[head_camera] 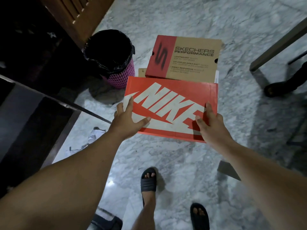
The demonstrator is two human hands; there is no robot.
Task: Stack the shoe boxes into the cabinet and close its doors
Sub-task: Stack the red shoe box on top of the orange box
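An orange Nike shoe box (171, 107) with a white logo is held above the marble floor. My left hand (127, 118) grips its near left corner, thumb on the lid. My right hand (209, 125) grips its near right corner. Beyond it a brown and red Skechers box (186, 60) lies on top of another brown box, of which only an edge shows. The dark cabinet (33, 113) stands open at the left, its door edge (69, 105) reaching toward the Nike box. The inside of the cabinet is too dark to make out.
A pink mesh bin (114, 62) with a black liner stands left of the Skechers box. A wooden door (78, 15) is behind it. A table leg (272, 50) and a black sandal (275, 88) are at the right. My feet in dark slides (148, 181) stand below.
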